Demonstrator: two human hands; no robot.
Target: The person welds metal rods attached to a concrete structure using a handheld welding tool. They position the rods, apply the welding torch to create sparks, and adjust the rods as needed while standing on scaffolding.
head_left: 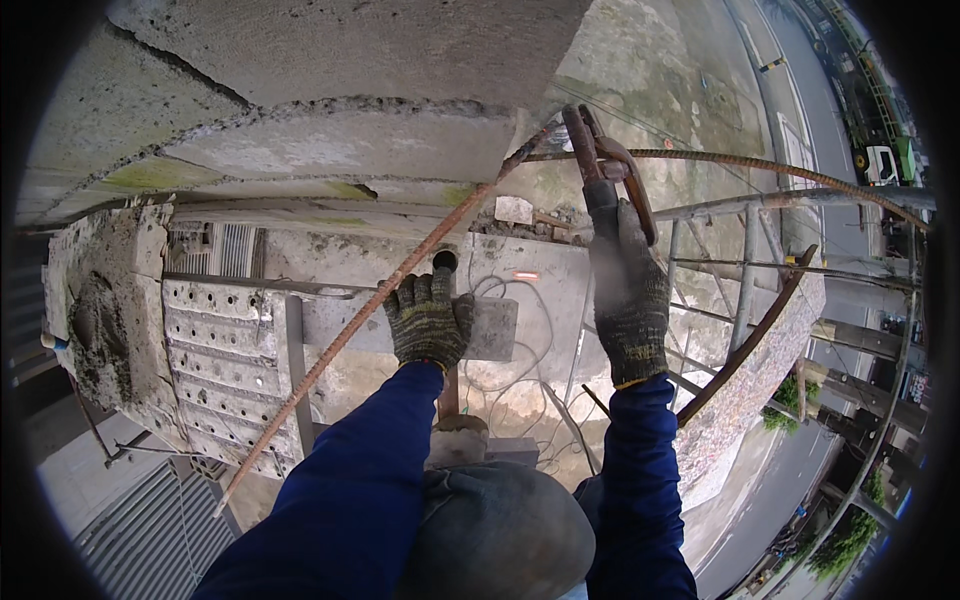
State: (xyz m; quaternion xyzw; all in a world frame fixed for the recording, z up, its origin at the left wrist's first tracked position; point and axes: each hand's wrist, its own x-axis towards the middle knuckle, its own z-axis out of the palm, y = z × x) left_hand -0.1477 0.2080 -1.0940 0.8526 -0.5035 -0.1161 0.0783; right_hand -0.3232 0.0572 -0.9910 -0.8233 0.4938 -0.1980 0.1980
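Observation:
My left hand [430,320], in a grey-and-yellow knit glove, lies over a metal pipe [448,398]. The thumb is on one side and the fingers on the other, and the pipe's hollow end shows just beyond the fingertips. My right hand [632,310], gloved alike, is raised and closed round the grey handle of a rusty metal tool [582,145]. A curved rusty arm runs beside that handle. The tool's exact kind is unclear, and the right fingers are partly blurred. Its upper end stands close to a long rusty rebar [690,155].
A concrete wall [340,140] rises ahead. Another rusty rebar [400,270] slants across the left side, over a perforated panel [225,330]. Scaffold tubes [750,265] and a curved rusty strip [745,350] stand at right. Cables [540,310] lie below; a road [760,520] runs far down.

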